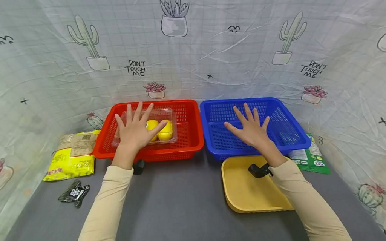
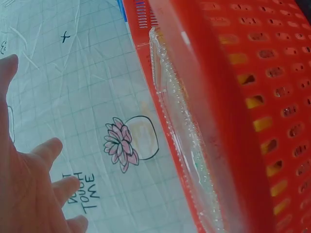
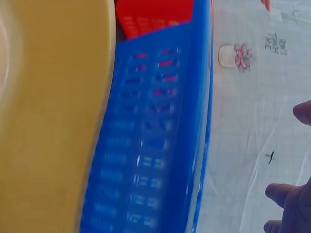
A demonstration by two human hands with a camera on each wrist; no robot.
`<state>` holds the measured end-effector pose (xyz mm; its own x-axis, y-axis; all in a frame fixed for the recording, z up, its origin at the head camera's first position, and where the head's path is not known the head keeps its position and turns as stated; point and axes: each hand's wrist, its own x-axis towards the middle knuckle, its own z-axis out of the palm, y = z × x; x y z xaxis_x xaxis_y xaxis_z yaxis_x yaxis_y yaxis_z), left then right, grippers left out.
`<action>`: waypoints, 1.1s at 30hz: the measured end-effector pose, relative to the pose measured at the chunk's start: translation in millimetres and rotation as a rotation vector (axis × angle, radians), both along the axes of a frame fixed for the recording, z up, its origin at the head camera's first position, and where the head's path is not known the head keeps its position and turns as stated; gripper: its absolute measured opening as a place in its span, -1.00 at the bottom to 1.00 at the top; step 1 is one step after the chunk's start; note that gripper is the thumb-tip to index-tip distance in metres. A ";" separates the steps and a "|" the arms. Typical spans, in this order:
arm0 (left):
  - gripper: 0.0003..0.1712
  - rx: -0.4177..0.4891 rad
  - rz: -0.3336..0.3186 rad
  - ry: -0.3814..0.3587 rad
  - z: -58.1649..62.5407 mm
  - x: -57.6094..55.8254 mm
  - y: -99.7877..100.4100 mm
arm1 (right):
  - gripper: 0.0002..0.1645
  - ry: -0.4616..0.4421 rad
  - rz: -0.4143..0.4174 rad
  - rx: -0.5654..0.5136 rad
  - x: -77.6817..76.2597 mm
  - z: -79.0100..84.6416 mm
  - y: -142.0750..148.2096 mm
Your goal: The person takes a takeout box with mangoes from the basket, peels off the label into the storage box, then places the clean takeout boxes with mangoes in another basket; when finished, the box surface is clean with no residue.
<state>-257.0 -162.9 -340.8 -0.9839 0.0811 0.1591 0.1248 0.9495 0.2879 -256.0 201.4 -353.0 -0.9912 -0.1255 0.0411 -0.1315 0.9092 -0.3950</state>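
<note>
Container (image 1: 174,126) in left basket (image 1: 190,145), tray (image 1: 253,191) before right basket (image 1: 218,131)

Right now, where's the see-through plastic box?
In the head view, the see-through box lies left of centre in the red plastic basket, partly behind the left hand.

- Bright, even, diffuse light fills the head view, which looks mostly crisp.
- Pale glare streaks catch the creases of the wrinkled white, cactus-printed sheet (image 1: 205,59); small glints mark the clear plastic box (image 1: 160,113).
- Soft, faint shadows darken the matt grey tabletop (image 1: 180,212) beside the forearms.
- Wide-angle stretch bends the sheet's prints toward the head view's edges.
- Both wrist views are dimmer and cooler; the left hand (image 2: 31,184) looks shaded.
- Up close, the red perforated plastic basket's (image 2: 226,121) rim and the smooth yellow plastic tray (image 3: 53,121) blur.
</note>
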 end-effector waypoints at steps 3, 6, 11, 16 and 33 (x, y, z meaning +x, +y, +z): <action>0.03 0.006 0.003 0.022 -2.4 2.4 -0.7 | 0.06 0.007 0.014 -0.021 1.9 -1.3 -7.2; 0.00 0.014 0.003 0.056 -5.7 5.8 -1.0 | 0.03 0.017 0.028 -0.044 3.8 -3.3 -15.1; -0.03 0.016 0.002 0.101 -9.8 10.6 -2.6 | 0.00 0.036 0.057 -0.101 7.5 -2.2 -27.4; -0.03 0.041 0.020 0.119 -10.0 16.1 -8.5 | -0.01 0.058 0.081 -0.147 9.5 -3.1 -42.0; -0.07 0.090 0.039 0.206 -30.8 40.6 -31.4 | -0.16 0.199 0.173 -0.369 10.4 -16.4 -90.0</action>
<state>-216.5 -194.2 -371.6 -0.9322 0.0203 0.3614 0.1534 0.9265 0.3437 -245.6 111.5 -369.4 -0.9253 -0.2296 0.3020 -0.3753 0.6701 -0.6404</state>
